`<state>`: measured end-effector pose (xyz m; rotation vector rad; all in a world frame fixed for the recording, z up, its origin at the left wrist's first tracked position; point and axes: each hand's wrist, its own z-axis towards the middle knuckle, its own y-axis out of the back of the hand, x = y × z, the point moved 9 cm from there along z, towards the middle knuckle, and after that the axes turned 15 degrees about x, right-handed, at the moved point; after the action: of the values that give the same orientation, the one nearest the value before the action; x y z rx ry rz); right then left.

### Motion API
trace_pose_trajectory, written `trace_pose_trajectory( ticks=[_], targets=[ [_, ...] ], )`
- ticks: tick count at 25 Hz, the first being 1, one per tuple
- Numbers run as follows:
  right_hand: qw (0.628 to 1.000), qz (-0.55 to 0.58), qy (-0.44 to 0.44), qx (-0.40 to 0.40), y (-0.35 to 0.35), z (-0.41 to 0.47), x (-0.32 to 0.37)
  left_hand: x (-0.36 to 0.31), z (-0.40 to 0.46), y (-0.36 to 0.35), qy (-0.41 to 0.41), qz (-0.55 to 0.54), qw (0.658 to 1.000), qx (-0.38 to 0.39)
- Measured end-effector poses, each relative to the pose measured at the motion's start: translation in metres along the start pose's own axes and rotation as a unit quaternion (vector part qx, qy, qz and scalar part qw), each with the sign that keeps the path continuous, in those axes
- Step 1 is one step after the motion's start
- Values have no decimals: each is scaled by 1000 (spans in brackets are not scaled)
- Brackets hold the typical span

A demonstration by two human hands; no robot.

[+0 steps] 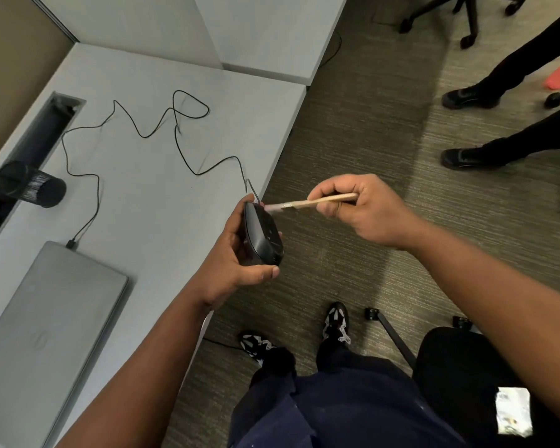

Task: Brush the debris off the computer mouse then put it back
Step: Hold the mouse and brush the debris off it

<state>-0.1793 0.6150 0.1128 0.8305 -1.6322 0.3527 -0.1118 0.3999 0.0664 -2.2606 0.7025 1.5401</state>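
While my left hand (236, 253) curls round the black computer mouse (263, 236), thumb along its near end and fingers wrapped behind its far side, I hold it tilted on edge just past the desk's (149, 195) front edge, over the carpet (353, 130). The mouse is a smooth, matte oval shell with a darker glossy patch on the face turned toward me; its underside is hidden against my palm. My right hand (362, 208) pinches a slim wooden-handled brush (307, 202) between thumb and curled fingers, the pale bristle tip touching the mouse's upper end. The ferrule is small and blurred, and I cannot make out any debris on the shell. A thin black cable (175, 130) runs from the mouse's top in loose loops across the flat grey desk to a plug at the back edge of a closed grey laptop (46, 324), whose lower corner is cut off by the frame. A black mesh pen cup (29, 184) lies tipped at the rim of a long cable slot (46, 124). The carpet is ribbed and olive-grey, with open floor between the desk edge and another person's black shoes (469, 127) at the right. My patterned trainers (337, 321) and a black chair seat (466, 367) sit below.
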Motion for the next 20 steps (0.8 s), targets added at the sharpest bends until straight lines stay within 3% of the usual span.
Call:
trace_pose_trajectory(
  ticks=[2, 6, 10, 15, 20],
  targets=[
    [999, 26, 21, -9, 0, -1, 7, -2, 2, 0, -6, -3, 1000, -2],
    [998, -53, -28, 35, -5, 2, -4, -3, 3, 3, -11, -18, 1000, -4],
    [1000, -7, -1, -21, 3, 4, -1, -3, 6, 3, -10, -19, 1000, 13],
    [995, -66, -38, 66, -9, 7, -5, -5, 10, 6, -14, -29, 999, 4],
    [999, -8, 12, -39, 7, 6, 3, -5, 10, 9, -19, -36, 999, 4]
  ],
)
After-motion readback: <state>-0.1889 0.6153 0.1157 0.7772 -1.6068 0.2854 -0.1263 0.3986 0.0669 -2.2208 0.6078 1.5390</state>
